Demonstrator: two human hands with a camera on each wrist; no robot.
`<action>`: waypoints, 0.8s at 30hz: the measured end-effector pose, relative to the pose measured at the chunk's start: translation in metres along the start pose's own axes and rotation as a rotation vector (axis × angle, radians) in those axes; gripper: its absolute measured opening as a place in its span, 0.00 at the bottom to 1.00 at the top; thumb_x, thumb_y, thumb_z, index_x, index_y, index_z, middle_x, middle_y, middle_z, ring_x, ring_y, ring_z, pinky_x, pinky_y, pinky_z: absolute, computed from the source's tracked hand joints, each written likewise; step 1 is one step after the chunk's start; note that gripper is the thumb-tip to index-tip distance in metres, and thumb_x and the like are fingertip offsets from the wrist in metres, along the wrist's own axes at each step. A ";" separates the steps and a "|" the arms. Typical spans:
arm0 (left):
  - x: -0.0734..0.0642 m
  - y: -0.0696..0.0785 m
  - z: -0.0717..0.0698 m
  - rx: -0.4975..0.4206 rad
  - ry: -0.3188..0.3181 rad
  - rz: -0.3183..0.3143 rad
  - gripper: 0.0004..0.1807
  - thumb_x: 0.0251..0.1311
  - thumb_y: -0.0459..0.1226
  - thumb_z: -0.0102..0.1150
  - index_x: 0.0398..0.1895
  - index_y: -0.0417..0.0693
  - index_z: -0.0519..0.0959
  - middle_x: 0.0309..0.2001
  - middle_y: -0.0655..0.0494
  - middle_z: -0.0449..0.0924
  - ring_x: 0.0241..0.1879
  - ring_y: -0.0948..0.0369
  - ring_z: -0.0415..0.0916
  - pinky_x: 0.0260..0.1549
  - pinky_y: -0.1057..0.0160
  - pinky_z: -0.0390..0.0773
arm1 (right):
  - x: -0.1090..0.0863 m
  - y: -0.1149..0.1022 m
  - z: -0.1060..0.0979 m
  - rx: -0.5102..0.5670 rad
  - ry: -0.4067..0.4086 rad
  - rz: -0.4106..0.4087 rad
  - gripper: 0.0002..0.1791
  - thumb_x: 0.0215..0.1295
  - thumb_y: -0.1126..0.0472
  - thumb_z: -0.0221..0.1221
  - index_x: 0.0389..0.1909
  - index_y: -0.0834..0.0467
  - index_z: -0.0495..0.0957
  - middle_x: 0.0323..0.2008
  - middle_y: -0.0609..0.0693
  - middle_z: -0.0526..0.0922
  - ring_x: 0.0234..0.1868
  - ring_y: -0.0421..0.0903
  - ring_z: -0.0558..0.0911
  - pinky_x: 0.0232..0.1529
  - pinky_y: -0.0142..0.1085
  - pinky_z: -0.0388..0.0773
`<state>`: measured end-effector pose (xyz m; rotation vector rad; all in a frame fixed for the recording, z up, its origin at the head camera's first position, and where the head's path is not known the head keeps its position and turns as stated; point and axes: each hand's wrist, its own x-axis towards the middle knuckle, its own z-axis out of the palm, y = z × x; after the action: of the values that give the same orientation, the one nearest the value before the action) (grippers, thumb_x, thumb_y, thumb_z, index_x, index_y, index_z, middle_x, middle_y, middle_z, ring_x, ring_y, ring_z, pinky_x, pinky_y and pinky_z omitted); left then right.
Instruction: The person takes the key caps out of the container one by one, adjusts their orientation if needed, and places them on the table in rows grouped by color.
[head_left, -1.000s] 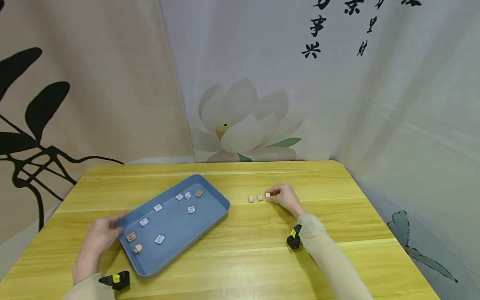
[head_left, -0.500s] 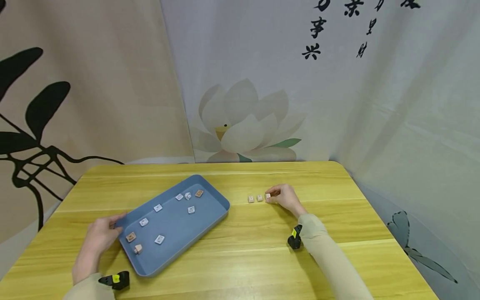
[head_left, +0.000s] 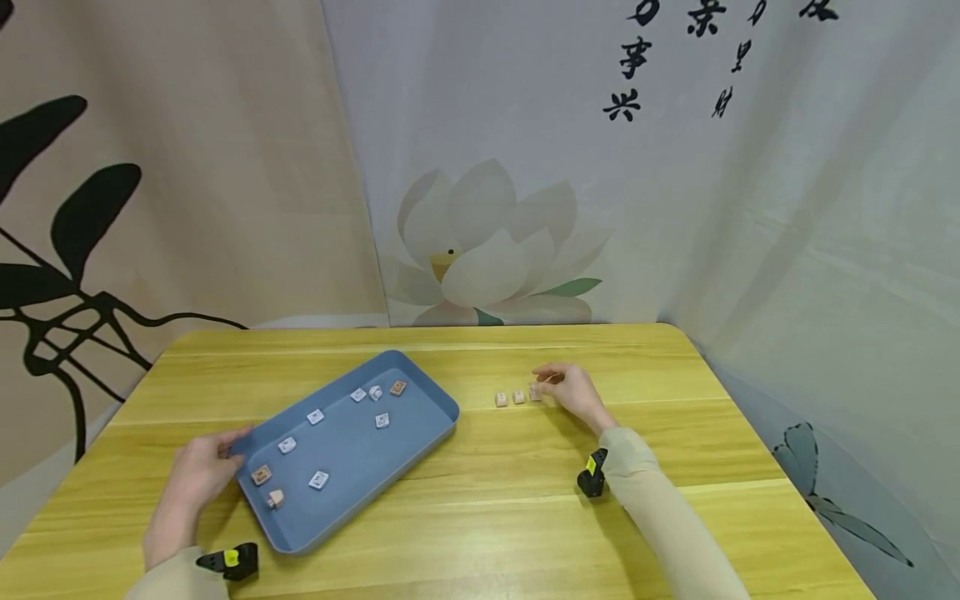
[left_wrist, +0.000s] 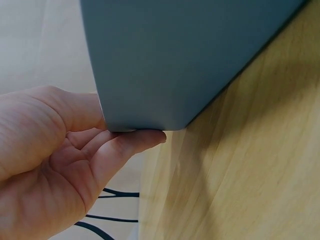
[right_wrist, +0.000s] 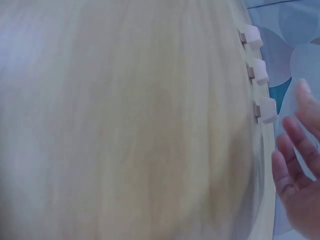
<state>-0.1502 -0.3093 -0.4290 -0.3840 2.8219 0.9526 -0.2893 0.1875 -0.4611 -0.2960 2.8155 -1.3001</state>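
My left hand [head_left: 197, 473] grips the left end of a blue tray [head_left: 367, 462]; in the left wrist view, fingers and thumb lie about the tray's corner. Several small keycaps, such as a white one [head_left: 318, 480] and a brown one [head_left: 261, 474], lie scattered in the tray. Right of it, three pale keycaps stand in a short row on the table: the left [head_left: 501, 400], the middle [head_left: 519, 397] and the right one [head_left: 535, 392]. My right hand [head_left: 573, 389] is beside the right keycap. In the right wrist view, its relaxed fingers are apart from that keycap [right_wrist: 268, 110].
The wooden table [head_left: 480, 533] extends around the tray and the row. Behind it hangs a printed curtain [head_left: 480, 125] with a lotus and black characters. A black wrist camera [head_left: 592, 473] sits at the right sleeve, another [head_left: 238, 562] at the left.
My right fingers have let go of the right keycap and lifted slightly off it; the keycap stays at the row's end. The left hand and tray have not moved.
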 end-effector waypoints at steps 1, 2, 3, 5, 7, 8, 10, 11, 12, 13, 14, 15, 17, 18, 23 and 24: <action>0.000 0.000 0.000 -0.001 -0.001 -0.002 0.27 0.61 0.25 0.48 0.65 0.29 0.61 0.64 0.22 0.56 0.60 0.31 0.63 0.49 0.44 0.76 | 0.001 -0.001 0.000 0.009 0.009 -0.003 0.18 0.59 0.57 0.64 0.50 0.60 0.81 0.42 0.55 0.86 0.42 0.49 0.81 0.41 0.38 0.78; 0.000 0.000 0.001 -0.002 -0.002 -0.003 0.27 0.61 0.25 0.48 0.65 0.29 0.61 0.64 0.22 0.56 0.60 0.32 0.63 0.49 0.44 0.76 | 0.002 -0.003 0.001 0.016 0.017 -0.008 0.18 0.60 0.57 0.63 0.50 0.60 0.81 0.42 0.55 0.86 0.43 0.49 0.81 0.43 0.38 0.77; 0.000 0.000 0.001 -0.003 -0.003 -0.005 0.27 0.61 0.25 0.48 0.65 0.29 0.61 0.64 0.22 0.56 0.60 0.32 0.63 0.49 0.43 0.76 | 0.002 -0.005 0.002 0.028 0.025 -0.016 0.19 0.61 0.56 0.63 0.51 0.60 0.81 0.43 0.55 0.86 0.44 0.50 0.80 0.44 0.40 0.77; 0.001 0.000 0.001 -0.005 -0.006 -0.009 0.27 0.61 0.25 0.48 0.66 0.29 0.61 0.64 0.22 0.56 0.61 0.31 0.61 0.52 0.41 0.74 | 0.005 -0.010 0.004 0.062 0.038 -0.027 0.19 0.62 0.56 0.62 0.51 0.61 0.80 0.44 0.55 0.85 0.47 0.51 0.80 0.48 0.42 0.77; 0.001 0.000 0.001 -0.006 -0.007 -0.013 0.28 0.61 0.25 0.48 0.66 0.30 0.61 0.65 0.23 0.56 0.62 0.31 0.60 0.53 0.41 0.73 | 0.009 -0.017 0.007 0.091 0.049 -0.059 0.19 0.63 0.57 0.61 0.52 0.62 0.80 0.45 0.56 0.85 0.49 0.52 0.80 0.52 0.45 0.77; 0.001 0.000 0.001 -0.008 -0.008 -0.014 0.28 0.61 0.25 0.48 0.66 0.29 0.61 0.65 0.23 0.56 0.62 0.31 0.61 0.52 0.42 0.74 | 0.011 -0.021 0.009 0.108 0.054 -0.070 0.18 0.63 0.57 0.61 0.51 0.61 0.80 0.45 0.56 0.85 0.49 0.52 0.80 0.53 0.45 0.77; 0.001 0.000 0.001 -0.001 0.001 -0.007 0.27 0.60 0.25 0.49 0.65 0.29 0.62 0.64 0.23 0.57 0.61 0.31 0.61 0.52 0.41 0.74 | 0.015 -0.031 0.014 0.143 0.055 -0.087 0.17 0.63 0.57 0.61 0.51 0.60 0.81 0.45 0.56 0.85 0.48 0.52 0.80 0.53 0.45 0.77; 0.000 0.000 0.001 0.002 0.005 -0.004 0.27 0.60 0.25 0.49 0.65 0.29 0.62 0.64 0.23 0.57 0.61 0.31 0.62 0.51 0.42 0.74 | 0.017 -0.036 0.018 0.159 0.053 -0.096 0.17 0.62 0.58 0.61 0.50 0.59 0.81 0.46 0.56 0.85 0.48 0.51 0.80 0.53 0.45 0.78; 0.000 0.000 0.002 0.005 0.009 -0.002 0.27 0.60 0.25 0.49 0.65 0.29 0.63 0.64 0.23 0.58 0.61 0.31 0.62 0.51 0.41 0.74 | 0.019 -0.042 0.022 0.171 0.050 -0.108 0.16 0.63 0.58 0.61 0.50 0.58 0.81 0.46 0.55 0.85 0.48 0.51 0.80 0.53 0.44 0.78; 0.000 -0.001 0.002 0.007 0.013 0.000 0.27 0.59 0.25 0.50 0.64 0.29 0.63 0.63 0.23 0.58 0.60 0.31 0.62 0.51 0.41 0.74 | 0.020 -0.049 0.026 0.189 0.044 -0.111 0.16 0.63 0.58 0.61 0.50 0.57 0.81 0.46 0.55 0.85 0.48 0.50 0.80 0.53 0.44 0.78; 0.000 -0.001 0.002 0.008 0.017 0.002 0.27 0.59 0.25 0.50 0.64 0.29 0.63 0.63 0.23 0.58 0.60 0.31 0.62 0.51 0.41 0.74 | 0.022 -0.055 0.031 0.206 0.039 -0.122 0.16 0.62 0.58 0.61 0.50 0.57 0.81 0.46 0.55 0.85 0.48 0.50 0.81 0.53 0.43 0.78; 0.000 0.000 0.002 0.009 0.021 0.005 0.27 0.59 0.24 0.50 0.64 0.29 0.63 0.63 0.23 0.58 0.60 0.30 0.62 0.51 0.40 0.73 | 0.024 -0.061 0.036 0.221 0.030 -0.139 0.16 0.62 0.58 0.61 0.50 0.57 0.81 0.46 0.55 0.85 0.48 0.50 0.81 0.52 0.43 0.79; 0.000 0.000 0.002 0.004 0.018 0.001 0.27 0.59 0.24 0.50 0.64 0.29 0.63 0.64 0.23 0.58 0.61 0.30 0.61 0.52 0.39 0.72 | 0.027 -0.075 0.048 0.240 0.012 -0.168 0.16 0.62 0.59 0.62 0.50 0.57 0.81 0.46 0.55 0.85 0.48 0.50 0.81 0.52 0.42 0.79; 0.000 0.000 0.002 0.001 0.017 0.000 0.27 0.59 0.24 0.50 0.65 0.29 0.63 0.64 0.23 0.58 0.61 0.30 0.61 0.52 0.39 0.72 | 0.028 -0.082 0.054 0.246 0.001 -0.182 0.16 0.62 0.60 0.62 0.50 0.57 0.81 0.46 0.55 0.85 0.48 0.49 0.82 0.51 0.41 0.79; -0.001 0.001 0.002 0.006 0.023 0.013 0.27 0.59 0.24 0.50 0.64 0.28 0.64 0.63 0.23 0.59 0.60 0.30 0.62 0.52 0.40 0.73 | 0.034 -0.114 0.086 0.235 -0.075 -0.246 0.16 0.60 0.62 0.63 0.50 0.59 0.81 0.47 0.56 0.85 0.47 0.48 0.84 0.48 0.34 0.81; -0.001 0.001 0.002 0.008 0.023 0.015 0.27 0.59 0.24 0.50 0.64 0.28 0.64 0.63 0.23 0.59 0.60 0.30 0.62 0.53 0.39 0.72 | 0.034 -0.118 0.092 0.229 -0.097 -0.254 0.16 0.60 0.62 0.63 0.50 0.59 0.81 0.47 0.56 0.85 0.47 0.48 0.84 0.47 0.32 0.81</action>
<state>-0.1494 -0.3070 -0.4296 -0.3760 2.8522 0.9451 -0.2943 0.0373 -0.4294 -0.7048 2.5811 -1.5896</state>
